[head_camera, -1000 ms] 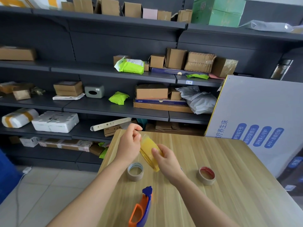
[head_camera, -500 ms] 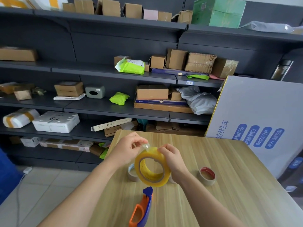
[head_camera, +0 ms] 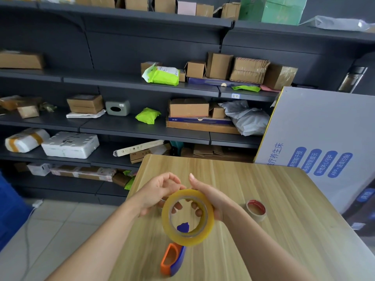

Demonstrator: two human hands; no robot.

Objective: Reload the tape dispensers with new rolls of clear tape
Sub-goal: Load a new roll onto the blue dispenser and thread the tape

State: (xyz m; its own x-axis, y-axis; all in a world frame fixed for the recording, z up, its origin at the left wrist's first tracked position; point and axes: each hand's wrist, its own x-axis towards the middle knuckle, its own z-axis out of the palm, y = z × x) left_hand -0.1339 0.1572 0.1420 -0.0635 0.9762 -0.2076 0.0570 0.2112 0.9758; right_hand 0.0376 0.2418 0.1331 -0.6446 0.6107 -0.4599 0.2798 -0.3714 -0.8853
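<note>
Head view: both hands hold a yellowish clear tape roll (head_camera: pixel 187 217) up above the wooden table (head_camera: pixel 263 230), its open core facing the camera. Right hand (head_camera: pixel 211 196) cups the roll's right edge, palm against the outer rim, fingertips curled in behind and visible through the core, index finger sticking up free. Left hand (head_camera: pixel 157 191) is at the roll's upper left, fingers bunched together at the rim; looks like a pinch on the tape's edge, exact contact hard to tell. Just below the grip an orange and blue tape dispenser (head_camera: pixel 172 259) lies on the table, its blue tip visible through the roll's core. To the right of the grip, near the right wrist, a spent cardboard core with a red edge (head_camera: pixel 256 209) sits on the table, apart from the hands. Beyond the grip: dark shelves (head_camera: pixel 121 126) with boxes and parcels. Far right of the grip, a big white printed carton (head_camera: pixel 324 128) leans by the table.
</note>
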